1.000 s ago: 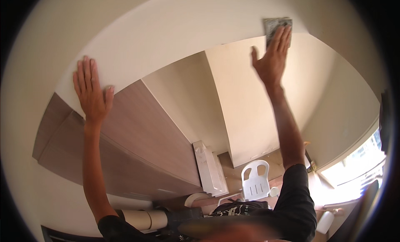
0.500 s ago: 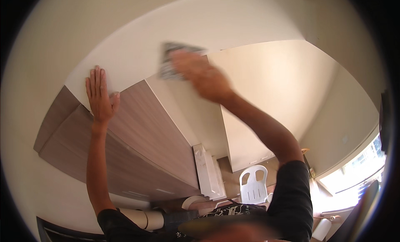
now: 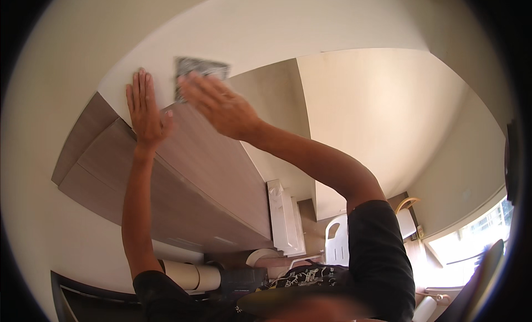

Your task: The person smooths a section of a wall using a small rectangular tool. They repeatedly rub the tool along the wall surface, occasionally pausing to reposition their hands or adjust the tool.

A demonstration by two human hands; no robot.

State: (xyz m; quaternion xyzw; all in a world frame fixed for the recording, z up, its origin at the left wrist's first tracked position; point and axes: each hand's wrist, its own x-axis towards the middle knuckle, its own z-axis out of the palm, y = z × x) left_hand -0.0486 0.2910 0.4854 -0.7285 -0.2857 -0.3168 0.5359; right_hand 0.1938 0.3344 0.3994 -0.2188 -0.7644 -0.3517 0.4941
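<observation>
My left hand [image 3: 146, 108] lies flat on a pale band of surface [image 3: 266, 34] above the wood-grain cabinet [image 3: 205, 156]. Its fingers point upward and the thumb stands off to the side; it holds nothing. Under the fingers of my right hand [image 3: 221, 103] is a grey mottled square of cloth [image 3: 202, 67], spread against the same pale surface close to the cabinet's top edge. That hand is slightly smeared by motion, and it covers the cloth's lower part.
A cream panel [image 3: 371, 117] stands right of the cabinet. Below are a white plastic chair [image 3: 336, 241], a tall white unit [image 3: 284, 219], a beige roll-shaped thing [image 3: 208, 277] and a chair with a curved wooden back [image 3: 407, 203]. A bright window [image 3: 482, 228] is at the lower right.
My right hand has moved left with the cloth, from beyond the cabinet's corner to nearer my left hand. My left hand stays flat on the surface while the view has shifted a little.
</observation>
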